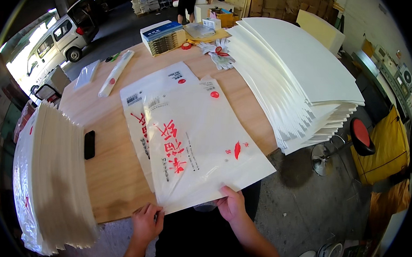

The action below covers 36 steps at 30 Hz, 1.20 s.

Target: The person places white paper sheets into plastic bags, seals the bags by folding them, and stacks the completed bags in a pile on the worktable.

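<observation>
A flat white plastic bag point(205, 142) with red lettering lies at the near edge of the wooden table, its near side hanging a little over toward me. At its lower left corner, my left hand point(147, 222) pinches the edge with curled fingers. My right hand point(231, 203) grips the near edge farther right, thumb on top and fingers underneath. Partly covered by it, a second similar bag point(132, 108) lies flat, showing a barcode and red print. I cannot tell whether anything is inside the held bag.
To the right rises a tall stack of white sheets point(307, 64); at the left stands a stack of plastic-wrapped packs point(54, 176). On the table point(114, 189) are a black phone point(89, 144), a rolled plastic pack point(116, 73), gloves point(219, 54) and a box point(162, 38). A stool point(361, 136) stands right.
</observation>
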{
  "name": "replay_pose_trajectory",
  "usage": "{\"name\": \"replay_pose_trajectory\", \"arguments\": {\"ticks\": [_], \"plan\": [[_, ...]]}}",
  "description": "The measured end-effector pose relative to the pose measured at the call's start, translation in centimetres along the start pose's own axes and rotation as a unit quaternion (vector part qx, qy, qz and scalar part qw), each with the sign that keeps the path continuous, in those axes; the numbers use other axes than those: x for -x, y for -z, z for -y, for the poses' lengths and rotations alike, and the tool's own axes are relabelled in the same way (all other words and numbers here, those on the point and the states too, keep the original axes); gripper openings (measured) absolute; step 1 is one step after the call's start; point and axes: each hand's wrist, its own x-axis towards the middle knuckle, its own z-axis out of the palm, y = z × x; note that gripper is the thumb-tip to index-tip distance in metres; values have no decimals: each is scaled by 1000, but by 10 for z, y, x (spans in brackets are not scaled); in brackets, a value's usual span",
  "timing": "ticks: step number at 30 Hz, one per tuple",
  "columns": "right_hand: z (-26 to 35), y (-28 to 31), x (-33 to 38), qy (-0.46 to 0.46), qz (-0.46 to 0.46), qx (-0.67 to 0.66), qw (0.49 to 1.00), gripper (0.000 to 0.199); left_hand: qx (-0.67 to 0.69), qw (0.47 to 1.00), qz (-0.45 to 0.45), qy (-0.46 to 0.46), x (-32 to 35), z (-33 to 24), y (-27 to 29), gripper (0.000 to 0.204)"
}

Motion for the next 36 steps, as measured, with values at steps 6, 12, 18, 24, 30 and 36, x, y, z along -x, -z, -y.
{"name": "replay_pose_trajectory", "arguments": {"ticks": [6, 12, 18, 24, 30, 36], "plan": [[-8, -3, 4, -31, -48, 101, 993, 43, -29, 985, -16, -169, -55, -67, -2, 28], [-15, 16, -3, -5, -39, 128, 991, 38, 11, 967, 48, -250, -147, -133, -98, 47], [-26, 33, -10, -6, -47, 152, 987, 37, -162, 933, 33, -321, -156, -139, -131, 36], [-27, 36, -14, 33, -18, 119, 992, 38, -133, 928, 22, -349, -170, -156, -147, 15], [-6, 24, -8, 37, -44, -116, 992, 40, -67, 917, -26, -392, -133, -171, -98, 14], [-10, 42, -14, 67, 49, 29, 996, 46, -104, 952, -16, -286, -99, -120, -47, 31]]}}
